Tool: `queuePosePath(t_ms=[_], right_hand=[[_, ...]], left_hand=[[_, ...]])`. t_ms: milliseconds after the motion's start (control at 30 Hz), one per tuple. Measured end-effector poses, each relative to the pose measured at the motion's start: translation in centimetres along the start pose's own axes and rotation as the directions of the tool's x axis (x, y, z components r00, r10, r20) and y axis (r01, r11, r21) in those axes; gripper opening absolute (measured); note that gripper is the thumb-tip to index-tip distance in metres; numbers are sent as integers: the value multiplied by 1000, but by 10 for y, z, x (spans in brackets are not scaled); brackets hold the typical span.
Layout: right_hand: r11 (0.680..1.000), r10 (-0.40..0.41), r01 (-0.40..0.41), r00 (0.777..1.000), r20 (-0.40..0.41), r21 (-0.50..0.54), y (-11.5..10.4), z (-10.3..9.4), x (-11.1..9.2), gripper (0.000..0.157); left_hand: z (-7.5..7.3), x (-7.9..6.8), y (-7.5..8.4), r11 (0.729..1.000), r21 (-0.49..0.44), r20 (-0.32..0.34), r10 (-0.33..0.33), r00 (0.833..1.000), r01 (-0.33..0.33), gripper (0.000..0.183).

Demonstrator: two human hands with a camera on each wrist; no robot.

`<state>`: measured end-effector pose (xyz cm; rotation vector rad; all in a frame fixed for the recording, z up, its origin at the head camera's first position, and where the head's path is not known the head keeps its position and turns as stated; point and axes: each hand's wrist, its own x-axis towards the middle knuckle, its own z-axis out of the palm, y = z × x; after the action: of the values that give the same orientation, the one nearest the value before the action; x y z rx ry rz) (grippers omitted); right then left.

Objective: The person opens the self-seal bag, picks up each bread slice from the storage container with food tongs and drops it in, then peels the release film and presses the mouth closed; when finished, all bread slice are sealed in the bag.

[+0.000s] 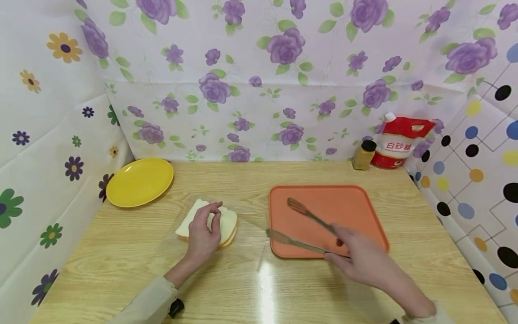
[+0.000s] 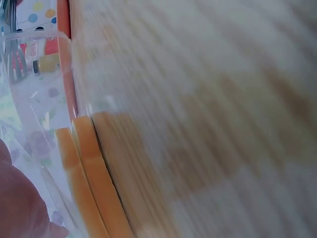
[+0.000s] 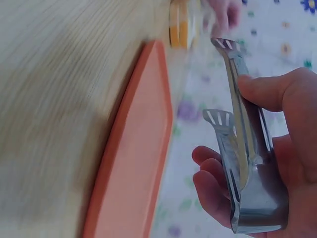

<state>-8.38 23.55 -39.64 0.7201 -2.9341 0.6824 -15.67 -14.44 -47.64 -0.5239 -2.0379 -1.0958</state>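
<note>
Two stacked slices of white bread lie on the table inside a clear plastic bag. Over the bread, my left hand pinches the bag's film between thumb and fingertips. The left wrist view has the brown crusts of the bread side on, with the bag's film raised above them. My right hand holds metal tongs over the orange tray. Thumb on one arm, fingers on the other, it keeps the spread tongs pointed toward the bread, with nothing between their tips.
A yellow plate is at the back left of the table. At the back right stand a small jar with a black lid and a red and white pouch. Flower- and dot-patterned sheets enclose the table.
</note>
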Motion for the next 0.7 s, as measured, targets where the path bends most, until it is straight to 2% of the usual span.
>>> queuePosePath(t_ms=[133, 333, 533, 700], right_hand=[[992, 126, -126, 989, -82, 4, 23, -10, -20, 62], [953, 296, -301, 944, -143, -17, 55, -20, -42, 58], [894, 432, -446, 880, -198, -32, 83, -24, -60, 53], [833, 531, -553, 812, -242, -30, 103, -25, -72, 56]], left_hand=[[-3, 0, -4, 1000, 9, -2, -15, 1000, 15, 11], [-3, 0, -5, 1000, 10, -18, -30, 999, 30, 13], [-2, 2, -4, 1000, 1, -31, -9, 999, 9, 15], [0, 2, -3, 1000, -5, -25, -1, 1000, 1, 15]])
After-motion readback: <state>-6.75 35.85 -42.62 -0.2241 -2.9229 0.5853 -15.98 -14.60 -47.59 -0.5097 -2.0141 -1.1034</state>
